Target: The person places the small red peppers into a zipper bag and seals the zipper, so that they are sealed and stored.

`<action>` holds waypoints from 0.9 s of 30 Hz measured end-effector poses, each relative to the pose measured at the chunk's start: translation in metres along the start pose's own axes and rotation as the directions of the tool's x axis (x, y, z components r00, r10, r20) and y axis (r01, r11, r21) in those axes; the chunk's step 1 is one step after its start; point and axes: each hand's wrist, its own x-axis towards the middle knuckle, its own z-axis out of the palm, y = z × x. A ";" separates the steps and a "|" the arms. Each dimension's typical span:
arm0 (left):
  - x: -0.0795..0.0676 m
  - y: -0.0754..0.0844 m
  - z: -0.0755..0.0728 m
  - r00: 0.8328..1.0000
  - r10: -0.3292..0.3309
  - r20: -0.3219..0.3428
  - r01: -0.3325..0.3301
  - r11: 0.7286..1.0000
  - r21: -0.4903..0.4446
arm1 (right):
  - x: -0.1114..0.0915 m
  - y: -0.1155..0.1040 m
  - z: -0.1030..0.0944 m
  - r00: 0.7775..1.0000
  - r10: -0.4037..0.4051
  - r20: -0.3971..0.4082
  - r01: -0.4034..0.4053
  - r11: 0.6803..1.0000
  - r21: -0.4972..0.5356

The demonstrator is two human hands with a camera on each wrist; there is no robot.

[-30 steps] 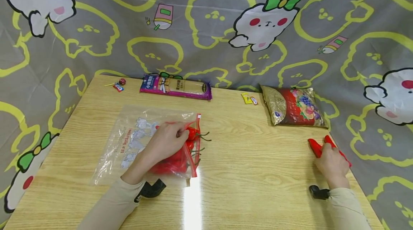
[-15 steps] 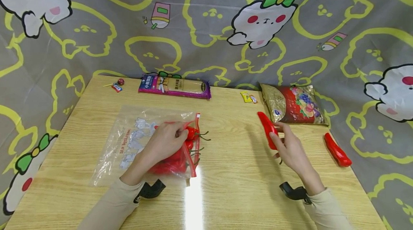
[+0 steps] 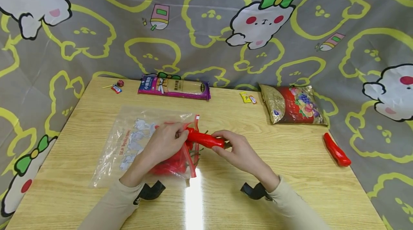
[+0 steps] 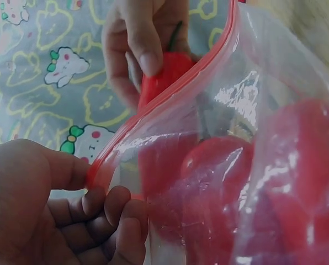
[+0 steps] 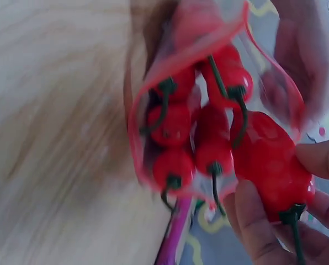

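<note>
A clear zip bag with a red zip edge lies on the table, several red chili peppers inside with green stems toward its mouth. My left hand pinches the red edge between thumb and finger, holding the mouth apart, as the left wrist view shows. My right hand grips another red pepper near its stem end. That pepper's tip reaches into the bag's mouth; in the left wrist view its lower part shows through the plastic. One more red pepper lies at the table's right edge.
Along the back of the wooden table lie a purple noodle pack, small yellow and white sweets and a gold-and-red bag. A lollipop and a small red-and-blue sweet sit back left. Patterned cloth hangs behind.
My right hand has lifted one pepper from the pair at the right edge and carried it left to the bag's mouth. My left hand has stayed in place on the bag.
</note>
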 end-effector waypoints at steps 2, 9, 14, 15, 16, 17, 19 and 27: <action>0.000 0.000 0.000 1.000 0.006 -0.005 -0.006 1.000 0.000 | 0.006 -0.004 0.010 0.999 -0.041 0.015 0.040 0.999 0.029; 0.000 0.000 0.000 1.000 0.011 -0.011 -0.011 1.000 0.007 | 0.023 -0.017 0.035 0.993 -0.118 -0.003 0.118 0.987 0.112; 0.001 -0.001 -0.001 0.999 0.031 -0.016 -0.031 0.999 0.020 | 0.034 -0.020 0.048 0.994 -0.102 -0.040 0.105 0.990 0.093; 0.001 -0.001 -0.001 0.999 0.034 -0.016 -0.034 0.999 0.021 | 0.036 -0.020 0.050 0.994 -0.099 -0.042 0.102 0.991 0.089; 0.001 -0.001 -0.001 0.999 0.036 -0.018 -0.036 0.999 0.023 | 0.037 -0.020 0.052 0.995 -0.095 -0.039 0.098 0.991 0.090; 0.001 -0.001 -0.001 0.999 0.037 -0.018 -0.037 0.999 0.025 | 0.038 -0.021 0.054 0.995 -0.093 -0.034 0.095 0.992 0.082; 0.001 -0.001 -0.001 0.999 0.036 -0.016 -0.036 0.999 0.021 | 0.038 -0.020 0.056 0.995 -0.095 -0.023 0.096 0.993 0.062; 0.001 -0.002 -0.002 0.999 0.043 -0.024 -0.042 0.999 0.020 | 0.033 -0.017 0.048 0.997 -0.077 -0.022 0.078 0.995 0.056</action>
